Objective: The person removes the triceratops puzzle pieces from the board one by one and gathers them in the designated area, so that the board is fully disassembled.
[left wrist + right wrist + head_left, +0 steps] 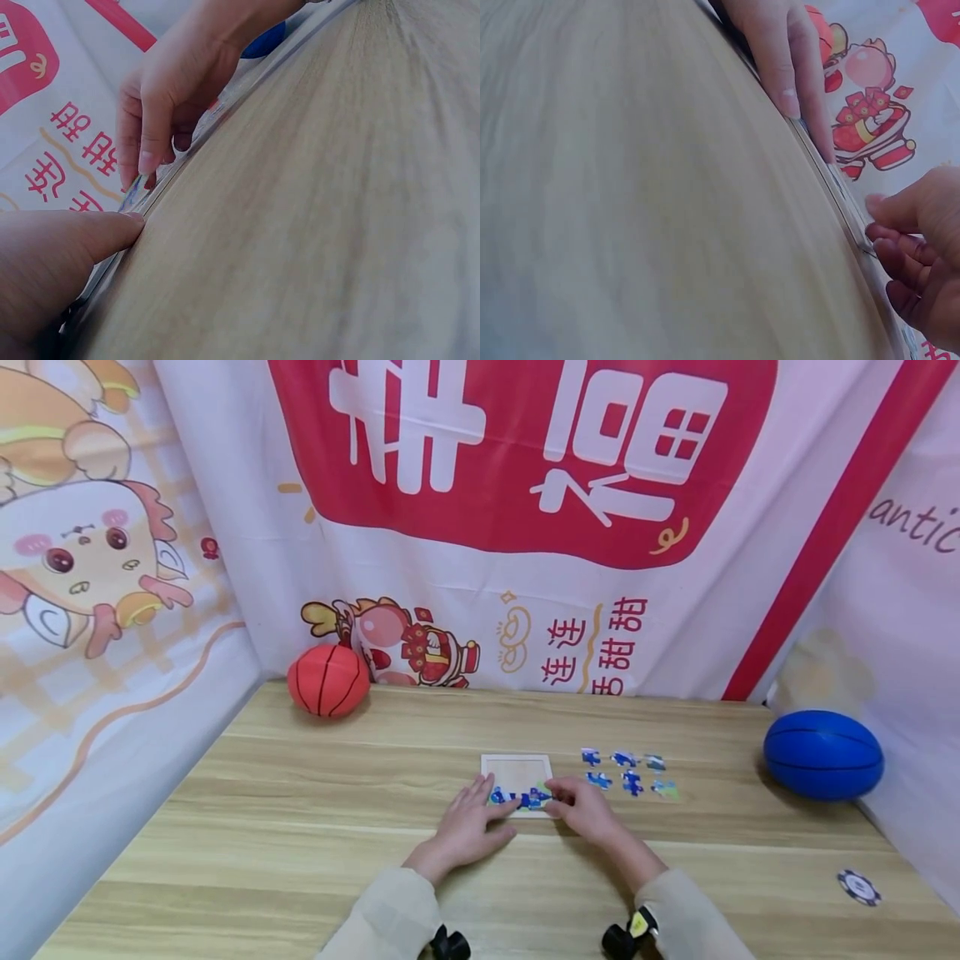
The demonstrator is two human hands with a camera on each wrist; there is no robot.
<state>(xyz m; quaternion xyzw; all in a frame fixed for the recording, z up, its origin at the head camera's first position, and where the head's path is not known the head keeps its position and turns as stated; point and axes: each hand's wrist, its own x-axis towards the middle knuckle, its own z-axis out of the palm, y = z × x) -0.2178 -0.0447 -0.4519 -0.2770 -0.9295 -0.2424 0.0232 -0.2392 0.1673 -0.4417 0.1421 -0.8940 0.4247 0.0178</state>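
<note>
The left hand (468, 820) rests spread over the left side of the puzzle tray (517, 757), the right hand (587, 812) bends in at its right edge, whether pinching anything I cannot tell, with loose pieces (632, 783) just rightward and table (315, 827) reaching well back to the curtain (675, 635).

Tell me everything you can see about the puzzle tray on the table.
The puzzle tray is a shallow, squarish board with a whitish border and pale beige inside, wooden by its look. It lies flat on the wood-grain table. Mostly blue puzzle pieces fill its side nearest the person; the far part is bare. The left hand reaches over its left side; the right hand is at its right edge, but whether it grips a piece is unclear.
</note>
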